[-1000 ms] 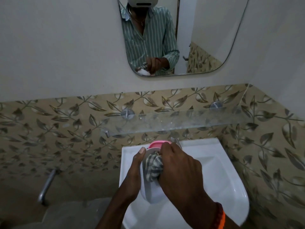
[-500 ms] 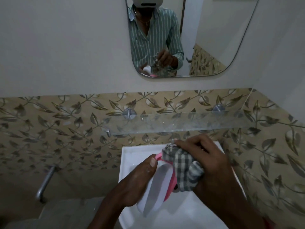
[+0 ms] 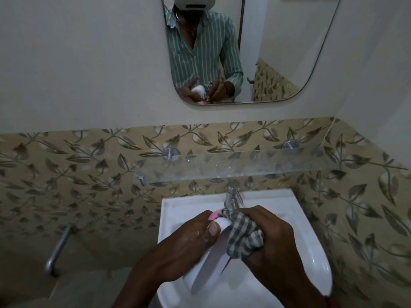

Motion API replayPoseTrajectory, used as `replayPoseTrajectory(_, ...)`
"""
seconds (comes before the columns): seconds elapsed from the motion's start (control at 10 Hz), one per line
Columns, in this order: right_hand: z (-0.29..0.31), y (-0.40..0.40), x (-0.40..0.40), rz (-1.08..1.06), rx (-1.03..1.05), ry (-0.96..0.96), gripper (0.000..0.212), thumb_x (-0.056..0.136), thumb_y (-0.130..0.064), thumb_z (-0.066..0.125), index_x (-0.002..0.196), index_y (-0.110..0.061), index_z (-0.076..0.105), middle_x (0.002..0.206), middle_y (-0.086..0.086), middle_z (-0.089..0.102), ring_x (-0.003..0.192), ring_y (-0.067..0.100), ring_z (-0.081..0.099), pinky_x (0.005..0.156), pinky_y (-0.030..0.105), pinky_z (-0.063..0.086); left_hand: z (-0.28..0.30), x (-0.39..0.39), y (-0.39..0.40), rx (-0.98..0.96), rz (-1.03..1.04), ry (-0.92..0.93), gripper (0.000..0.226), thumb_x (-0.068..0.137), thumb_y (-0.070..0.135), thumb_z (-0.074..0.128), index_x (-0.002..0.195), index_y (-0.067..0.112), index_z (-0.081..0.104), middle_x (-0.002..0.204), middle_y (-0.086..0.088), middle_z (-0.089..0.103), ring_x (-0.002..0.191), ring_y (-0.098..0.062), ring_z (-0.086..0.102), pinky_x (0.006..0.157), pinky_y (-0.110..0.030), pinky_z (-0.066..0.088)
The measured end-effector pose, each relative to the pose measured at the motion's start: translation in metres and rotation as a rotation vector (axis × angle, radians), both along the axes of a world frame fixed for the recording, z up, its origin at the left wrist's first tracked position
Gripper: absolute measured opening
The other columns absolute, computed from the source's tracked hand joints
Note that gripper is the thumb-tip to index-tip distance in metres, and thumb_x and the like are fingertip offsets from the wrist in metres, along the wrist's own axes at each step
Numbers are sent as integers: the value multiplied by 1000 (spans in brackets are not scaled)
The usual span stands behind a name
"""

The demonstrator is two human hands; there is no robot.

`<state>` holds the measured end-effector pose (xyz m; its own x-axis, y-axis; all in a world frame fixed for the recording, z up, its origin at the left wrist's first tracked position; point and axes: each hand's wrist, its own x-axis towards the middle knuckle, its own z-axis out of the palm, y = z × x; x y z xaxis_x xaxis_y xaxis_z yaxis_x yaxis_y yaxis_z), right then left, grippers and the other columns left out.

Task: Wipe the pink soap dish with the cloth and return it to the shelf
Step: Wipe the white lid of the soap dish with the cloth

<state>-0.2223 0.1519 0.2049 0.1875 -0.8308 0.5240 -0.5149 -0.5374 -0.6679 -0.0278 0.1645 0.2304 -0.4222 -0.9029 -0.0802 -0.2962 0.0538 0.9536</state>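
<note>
Both hands work over the white washbasin (image 3: 169, 210): my left hand (image 3: 186, 243) grips the pink-and-white soap dish (image 3: 213, 261), tilted on edge, while my right hand (image 3: 273, 236) clutches the checked cloth (image 3: 243, 238) pressed against it, below the glass shelf (image 3: 244, 166).

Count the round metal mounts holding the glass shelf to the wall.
2: one mount at the shelf's left rear, one at its right rear. A small peg shows under the left front corner.
</note>
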Motion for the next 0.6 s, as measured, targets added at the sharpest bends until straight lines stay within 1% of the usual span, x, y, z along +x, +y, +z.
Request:
replayPoseTrajectory(0.1,-7,-6,-10,-159,44,-161,34,65,9,71,76,-23,67,68,-14,67,66,2,65,61,10,49,-27,5,7,-46,-5,99,80,50,93,67,123,61,58,119,26,67,119,4,62,90,-12,51)
replayPoseTrajectory(0.2,-13,-9,-17,-239,114,-210,37,66,13,72,74,-23,68,66,-10,68,62,9,66,59,17,52,-47,-13,14,-195,264,170,73,69,55,88,134,34,61,120,6,71,111,-18,70,79,-22,58)
replayPoseTrajectory(0.3,-15,-3,-13,-285,100,-69,40,60,11,79,86,-18,72,75,-11,69,68,6,66,64,13,53,-58,-25,12,-365,538,33,51,79,51,75,123,26,69,109,12,76,103,-9,73,85,-31,62)
replayPoseTrajectory(0.4,-12,1,-15,-327,-67,103,42,65,-4,86,104,-7,73,96,8,73,86,23,69,82,24,55,-48,-25,8,-373,511,-37,53,80,50,66,122,18,71,108,6,76,102,-14,73,90,-44,61)
replayPoseTrajectory(0.5,-5,10,-5,-303,-385,366,37,98,-31,49,104,-4,75,102,15,73,86,31,69,80,38,58,-43,-25,4,-465,340,-210,47,84,47,59,124,26,71,114,9,70,108,-11,67,91,-38,56)
replayPoseTrajectory(0.6,-10,22,11,-176,-499,416,28,99,-24,55,113,-10,73,112,13,72,90,30,67,81,39,56,-43,-25,-1,-459,284,-204,40,85,40,59,121,25,68,112,10,66,107,-9,66,86,-40,56)
